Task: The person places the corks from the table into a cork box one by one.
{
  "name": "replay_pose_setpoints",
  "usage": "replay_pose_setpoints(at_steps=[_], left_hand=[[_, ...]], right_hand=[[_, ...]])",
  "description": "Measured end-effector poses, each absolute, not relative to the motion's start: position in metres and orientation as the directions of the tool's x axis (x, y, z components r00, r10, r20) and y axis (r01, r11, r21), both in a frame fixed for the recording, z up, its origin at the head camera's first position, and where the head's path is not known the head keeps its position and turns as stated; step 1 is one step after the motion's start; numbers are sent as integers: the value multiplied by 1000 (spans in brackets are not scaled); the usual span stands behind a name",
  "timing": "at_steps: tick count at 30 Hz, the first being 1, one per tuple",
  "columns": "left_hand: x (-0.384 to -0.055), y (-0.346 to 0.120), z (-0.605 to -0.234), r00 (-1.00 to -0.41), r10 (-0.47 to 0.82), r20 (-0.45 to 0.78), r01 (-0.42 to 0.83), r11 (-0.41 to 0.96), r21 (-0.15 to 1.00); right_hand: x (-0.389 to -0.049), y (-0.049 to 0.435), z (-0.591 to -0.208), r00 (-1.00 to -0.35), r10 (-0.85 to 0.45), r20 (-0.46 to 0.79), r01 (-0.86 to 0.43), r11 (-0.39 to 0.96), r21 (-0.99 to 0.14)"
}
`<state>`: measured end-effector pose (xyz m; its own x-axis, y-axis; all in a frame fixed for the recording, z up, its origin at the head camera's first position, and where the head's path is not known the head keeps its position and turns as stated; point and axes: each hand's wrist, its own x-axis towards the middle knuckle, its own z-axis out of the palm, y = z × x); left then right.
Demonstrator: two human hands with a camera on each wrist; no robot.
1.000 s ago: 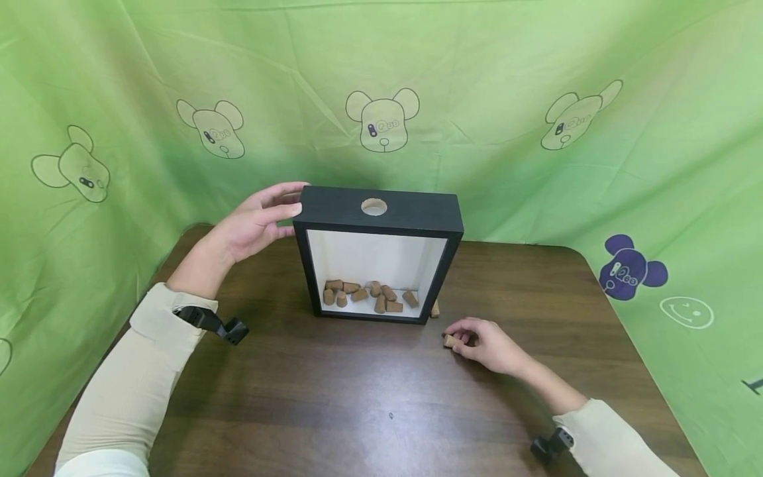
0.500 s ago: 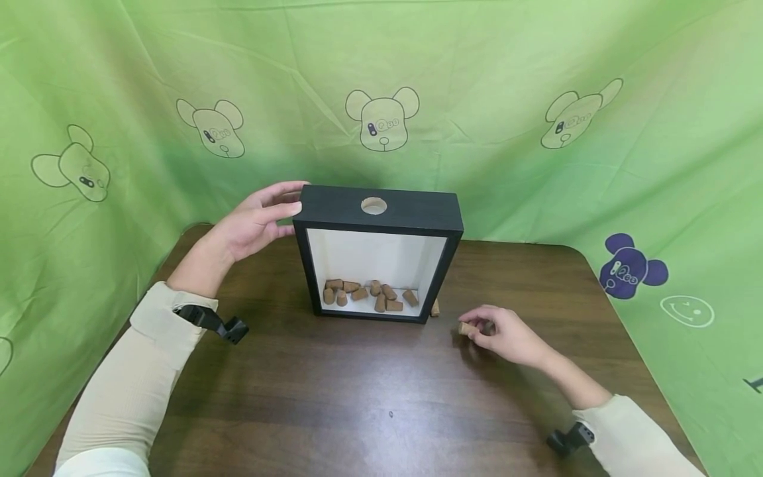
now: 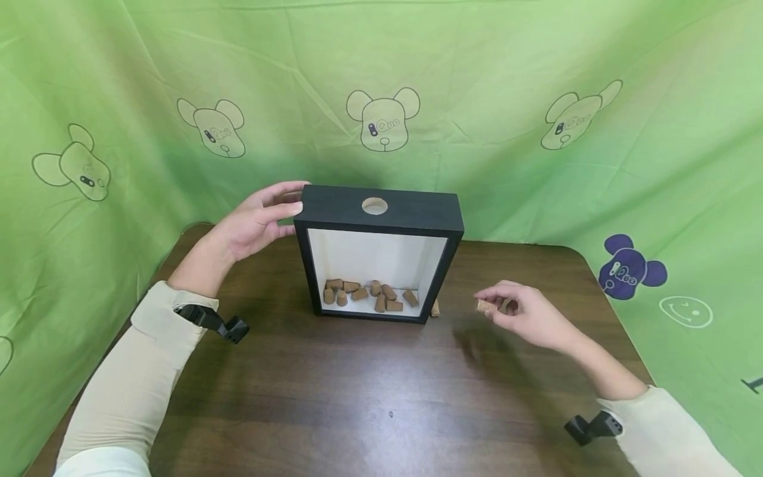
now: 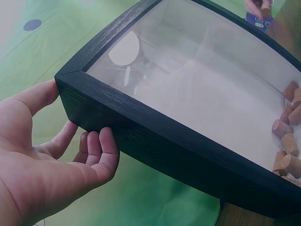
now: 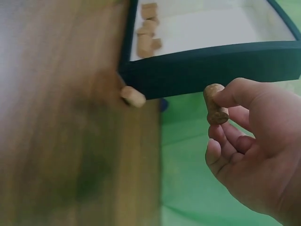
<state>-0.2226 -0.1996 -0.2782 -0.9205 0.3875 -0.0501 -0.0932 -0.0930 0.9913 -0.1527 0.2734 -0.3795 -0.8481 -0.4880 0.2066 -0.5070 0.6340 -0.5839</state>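
Observation:
A black shadow box [image 3: 381, 211] with a clear front and a round hole in its top stands upright on the table. Several brown tapered corks [image 3: 359, 294] lie along its floor. My left hand [image 3: 250, 225] grips the upper left corner; in the left wrist view the thumb touches the frame's corner and curled fingertips [image 4: 108, 146] press its side. To the right of the box, my right hand [image 3: 530, 315] pinches one cork [image 5: 214, 104] between thumb and fingers, raised above the table. Another loose cork [image 3: 435, 309] lies against the box's lower right side, partly hidden in the head view.
The brown wooden table [image 3: 357, 391] has rounded back corners. A green curtain [image 3: 477, 119] printed with mouse-like heads hangs behind it and along both sides. Each wrist wears a black camera mount [image 3: 593, 427].
My right hand has lifted the cork and carried it right and back, away from the box. The left hand and the box stay where they were.

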Motion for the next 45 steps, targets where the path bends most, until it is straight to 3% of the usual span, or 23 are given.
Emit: replay_pose_setpoints(at_steps=[20,30,45], left_hand=[[-223,-201,-279,-918,393,-45,-89,-93,992],[-223,-200,-279,-918,394,-50,-92,-89,992],[-222,-200,-278,-918,393,-48,-94,-100,991]], right_hand=[[-160,274,-303,-818,-492,299,-574,661,-484],[-160,263,-273,-827,-471,306,-560,645,-520],[-169,229,-228,-733,-555,393,-680,585,-443]])
